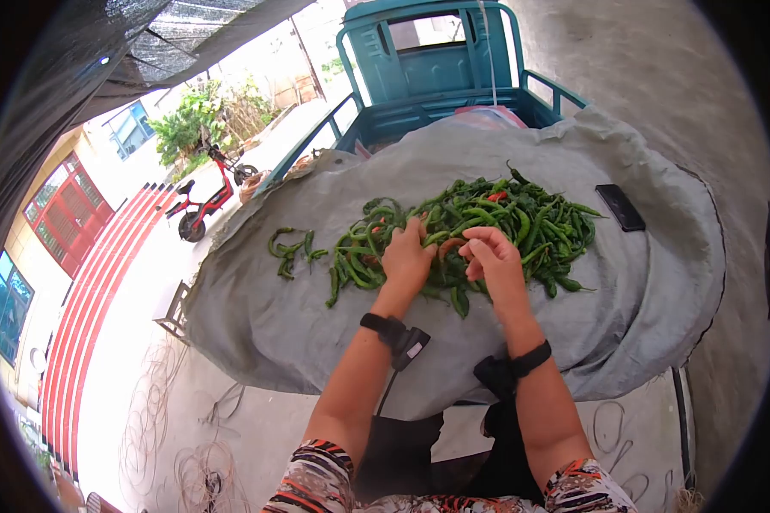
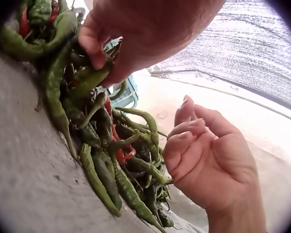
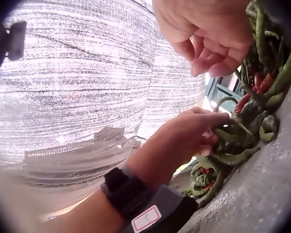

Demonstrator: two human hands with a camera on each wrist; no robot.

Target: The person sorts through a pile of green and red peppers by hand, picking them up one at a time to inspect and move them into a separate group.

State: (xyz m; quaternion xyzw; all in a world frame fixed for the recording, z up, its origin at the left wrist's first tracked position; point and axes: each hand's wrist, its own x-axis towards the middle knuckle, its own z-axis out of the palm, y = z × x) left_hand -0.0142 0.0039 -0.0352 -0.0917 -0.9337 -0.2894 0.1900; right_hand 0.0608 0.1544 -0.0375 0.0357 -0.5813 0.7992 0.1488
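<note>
A heap of long green chili peppers [image 1: 552, 231], with a few red ones [image 1: 497, 197] mixed in, lies on a grey cloth [image 1: 291, 333]. My left hand [image 1: 406, 259] reaches into the front left of the heap. In the left wrist view its thumb and fingers pinch a green chili pepper [image 2: 90, 82] among the others. Just to the right, my right hand [image 1: 498, 269] hovers over the heap's front edge. Its fingers are loosely curled and hold nothing, as the left wrist view shows of the right hand [image 2: 213, 160]. A brownish-red curved pepper [image 1: 447, 248] shows between both hands.
Several green peppers [image 1: 287, 248] lie apart on the left of the cloth. A black phone [image 1: 620, 208] rests at the right. Behind stands a teal cargo tricycle bed [image 1: 376, 111]. A red scooter [image 1: 210, 203] is parked at far left, near red-edged steps [image 1: 103, 291].
</note>
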